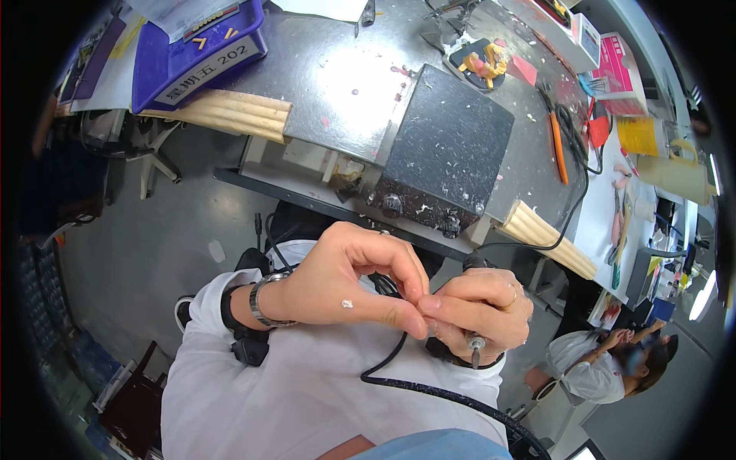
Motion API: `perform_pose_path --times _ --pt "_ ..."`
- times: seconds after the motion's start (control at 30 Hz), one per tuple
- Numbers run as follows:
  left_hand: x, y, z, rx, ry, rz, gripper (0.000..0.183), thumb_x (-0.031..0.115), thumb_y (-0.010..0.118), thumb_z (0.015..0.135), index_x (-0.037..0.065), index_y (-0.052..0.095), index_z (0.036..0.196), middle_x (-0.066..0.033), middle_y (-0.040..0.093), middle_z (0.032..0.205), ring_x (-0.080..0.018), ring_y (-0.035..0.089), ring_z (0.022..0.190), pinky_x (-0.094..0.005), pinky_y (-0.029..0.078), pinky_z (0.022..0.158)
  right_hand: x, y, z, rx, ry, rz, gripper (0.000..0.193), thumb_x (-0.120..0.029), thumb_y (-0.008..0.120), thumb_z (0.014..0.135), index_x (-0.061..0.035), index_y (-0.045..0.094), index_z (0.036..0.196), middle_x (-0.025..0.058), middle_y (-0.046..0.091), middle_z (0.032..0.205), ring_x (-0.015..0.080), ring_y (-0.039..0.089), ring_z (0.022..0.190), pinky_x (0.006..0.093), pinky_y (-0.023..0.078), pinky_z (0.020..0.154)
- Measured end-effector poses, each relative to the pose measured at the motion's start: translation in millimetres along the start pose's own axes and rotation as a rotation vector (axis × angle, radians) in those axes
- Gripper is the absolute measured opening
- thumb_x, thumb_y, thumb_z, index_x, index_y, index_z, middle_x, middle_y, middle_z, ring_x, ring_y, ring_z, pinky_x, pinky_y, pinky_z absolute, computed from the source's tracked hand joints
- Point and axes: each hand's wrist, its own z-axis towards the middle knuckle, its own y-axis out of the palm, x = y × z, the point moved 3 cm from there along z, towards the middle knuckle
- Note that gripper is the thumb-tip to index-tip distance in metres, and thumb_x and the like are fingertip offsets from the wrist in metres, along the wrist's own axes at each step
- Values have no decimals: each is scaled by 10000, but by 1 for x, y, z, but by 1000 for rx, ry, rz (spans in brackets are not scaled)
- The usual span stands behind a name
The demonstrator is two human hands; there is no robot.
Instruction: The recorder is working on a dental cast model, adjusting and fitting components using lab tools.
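My left hand [341, 272] and my right hand [484, 303] meet at the fingertips above my lap, just below the bench edge. Thumb and index finger of the left hand are pinched together; whatever sits between them is hidden. A white flake clings near the base of that thumb. Closed in my right fist is a slim rotary handpiece [476, 344], its metal tip pointing toward me and its dark rear end showing behind the knuckles. White specks dot the right fingers. A black cord [445, 392] curves across my white clothing below the hands.
Beyond the hands, a dusty black box [452, 138] with knobs stands at the metal bench [330, 69] edge, between wooden rails [548, 239]. A purple bin [199, 57] is far left. An orange-handled tool [558, 146], a yellow-pink model [484, 65] and a seated person [598, 364] are to the right.
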Motion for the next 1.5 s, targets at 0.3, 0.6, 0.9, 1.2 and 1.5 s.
perform_pose_path --times 0.3,0.6,0.9,1.2,1.5 --pt "1 7 4 79 59 68 253 -9 774 705 -48 693 941 -180 686 915 -228 660 841 -310 520 769 -5 -6 -9 123 72 -64 356 10 820 542 -117 745 866 8 580 738 108 529 513 220 402 455" --pt "19 12 2 140 492 574 250 -7 803 650 -18 703 879 -152 694 859 -221 664 753 -275 512 645 7 4 -8 170 80 -151 438 -388 850 575 -24 640 698 29 506 585 171 500 470 263 370 431" --pt "23 17 1 125 653 811 263 -34 766 619 -7 700 872 -123 690 873 -222 655 720 -275 519 623 16 17 -12 99 101 -317 682 -663 540 791 -28 445 559 57 459 485 176 468 394 256 347 398" --pt "19 17 -2 158 647 801 265 -33 752 610 3 704 867 -116 691 876 -219 653 715 -277 523 627 15 19 -11 108 -8 -342 547 -479 534 812 -9 439 549 75 442 480 203 462 383 270 360 386" --pt "20 17 -1 137 662 811 279 -33 762 608 12 703 877 -103 685 887 -214 651 711 -278 528 634 13 18 -9 69 -13 -341 449 -392 558 770 -14 442 557 79 443 482 209 463 384 276 355 386"
